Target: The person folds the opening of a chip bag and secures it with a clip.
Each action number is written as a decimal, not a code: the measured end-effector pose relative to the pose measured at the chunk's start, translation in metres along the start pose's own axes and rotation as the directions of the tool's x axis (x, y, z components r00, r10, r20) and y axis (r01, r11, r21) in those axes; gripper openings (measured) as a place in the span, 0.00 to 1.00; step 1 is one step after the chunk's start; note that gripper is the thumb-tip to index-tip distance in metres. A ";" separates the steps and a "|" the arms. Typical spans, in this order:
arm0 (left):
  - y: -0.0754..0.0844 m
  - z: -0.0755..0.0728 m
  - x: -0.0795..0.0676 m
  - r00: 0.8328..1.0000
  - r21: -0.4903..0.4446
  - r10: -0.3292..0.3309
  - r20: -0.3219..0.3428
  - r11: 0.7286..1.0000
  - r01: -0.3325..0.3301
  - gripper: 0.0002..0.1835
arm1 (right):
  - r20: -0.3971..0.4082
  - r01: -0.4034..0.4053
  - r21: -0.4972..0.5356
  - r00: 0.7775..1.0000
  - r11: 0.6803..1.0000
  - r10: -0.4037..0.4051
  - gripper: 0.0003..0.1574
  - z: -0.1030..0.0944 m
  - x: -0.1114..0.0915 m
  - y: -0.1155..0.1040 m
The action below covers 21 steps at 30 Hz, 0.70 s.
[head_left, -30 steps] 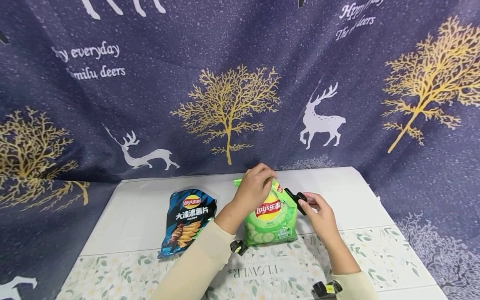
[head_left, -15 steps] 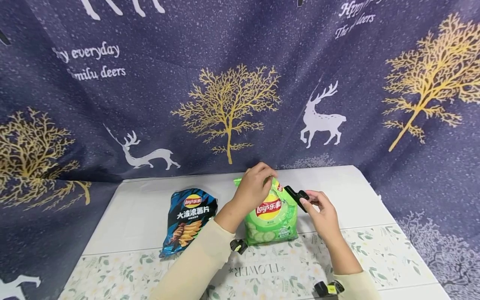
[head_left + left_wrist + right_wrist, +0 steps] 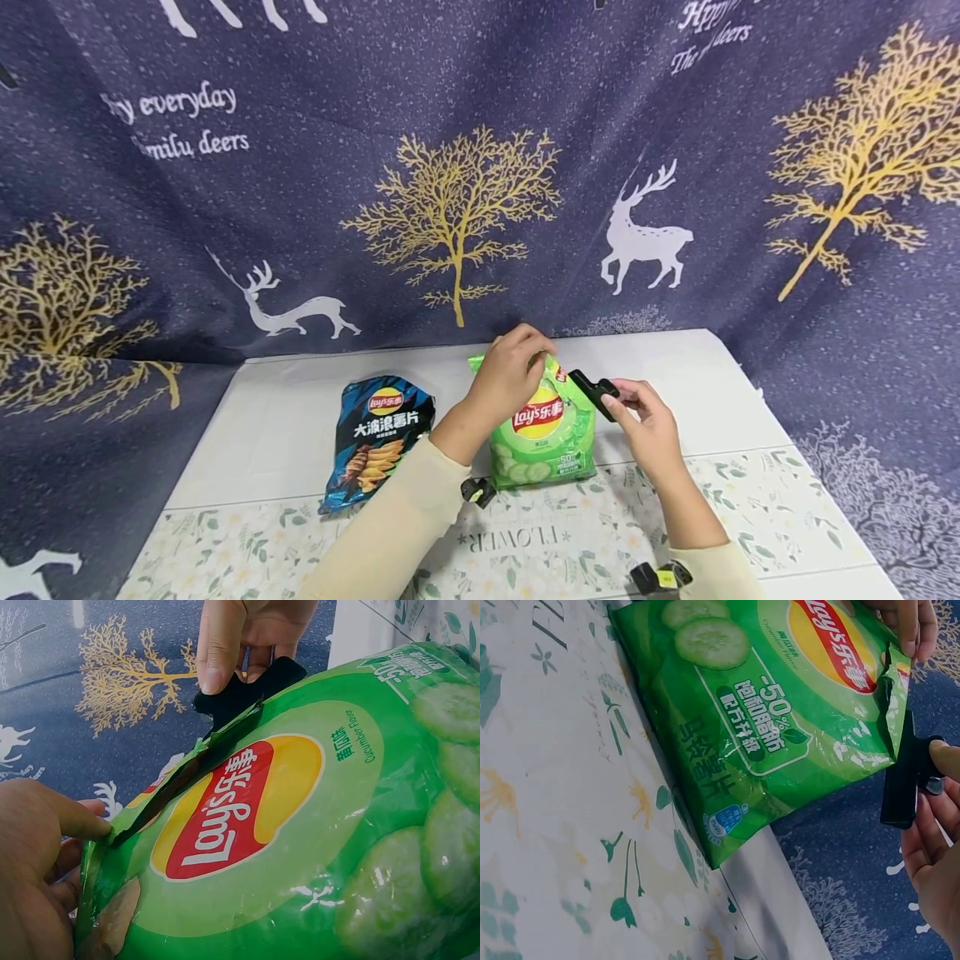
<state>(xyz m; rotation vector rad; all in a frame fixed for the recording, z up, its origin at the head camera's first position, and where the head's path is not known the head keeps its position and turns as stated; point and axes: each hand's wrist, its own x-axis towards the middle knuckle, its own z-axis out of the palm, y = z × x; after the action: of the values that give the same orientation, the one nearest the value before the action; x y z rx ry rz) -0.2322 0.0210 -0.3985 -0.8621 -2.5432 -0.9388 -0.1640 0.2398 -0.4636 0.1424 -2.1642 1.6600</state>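
A green Lay's chip bag [image 3: 542, 446] stands upright on the table, its top edge folded over. My left hand [image 3: 510, 375] pinches that top edge between thumb and fingers, as the left wrist view shows [image 3: 37, 855]. At the bag's upper right side, my right hand [image 3: 647, 429] grips the handles of a black bag clip [image 3: 595, 396] between thumb and fingers. The clip's long bar lies right at the end of the fold in the right wrist view, and part of it is hidden behind the bag in the left wrist view.
A blue and black Lay's chip bag [image 3: 378, 442] lies on the table to the left, partly behind the left sleeve [image 3: 397, 525]. The white table [image 3: 705, 400] has a leaf-patterned cover [image 3: 247, 550]. A dark blue cloth [image 3: 300, 200] with trees and deer hangs behind.
The right hand and the bag clip have shifted slightly to the right and up. The left hand keeps its pinch on the green chip bag, nearly unmoved.
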 end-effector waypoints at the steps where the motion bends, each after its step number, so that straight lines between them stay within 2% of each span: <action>1: 0.000 0.000 0.000 1.000 -0.003 0.000 0.000 1.000 0.000 0.09 | 0.004 -0.001 -0.004 1.000 1.000 0.001 0.16 0.000 0.000 -0.001; 12: 0.000 -0.001 -0.001 1.000 -0.013 0.010 -0.010 1.000 -0.010 0.09 | 0.019 0.019 -0.045 1.000 0.999 -0.018 0.16 0.000 0.001 -0.007; 21: -0.001 -0.001 -0.002 1.000 -0.018 0.017 -0.007 1.000 -0.017 0.10 | 0.008 -0.014 -0.029 1.000 0.999 0.014 0.15 0.001 0.001 -0.011</action>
<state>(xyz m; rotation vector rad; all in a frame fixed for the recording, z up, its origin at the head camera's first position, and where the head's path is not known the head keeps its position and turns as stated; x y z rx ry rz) -0.2310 0.0192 -0.3990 -0.8824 -2.5213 -0.9599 -0.1620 0.2364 -0.4536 0.1266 -2.1990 1.6382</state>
